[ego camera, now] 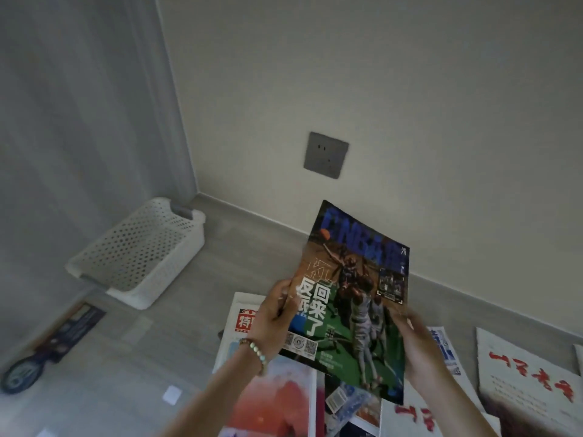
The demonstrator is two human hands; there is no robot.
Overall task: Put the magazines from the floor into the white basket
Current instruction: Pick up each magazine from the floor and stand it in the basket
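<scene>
i am holding a basketball magazine (pixel 356 307) up off the floor (pixel 132 351), my left hand (pixel 273 313) fingers clamped on its left edge and my right hand (pixel 416 345) fingers clamped on its right edge. more magazines (pixel 523 376) are lying on the floor beneath it. the white basket (pixel 142 250) is sitting empty near the corner, well apart to my left.

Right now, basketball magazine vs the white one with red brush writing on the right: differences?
The basketball magazine is held up off the floor by the left hand and right hand; the red-script magazine lies flat on the floor. The first has a dark, photo-filled cover, the second a mostly white one. Neither is in the white basket.
</scene>
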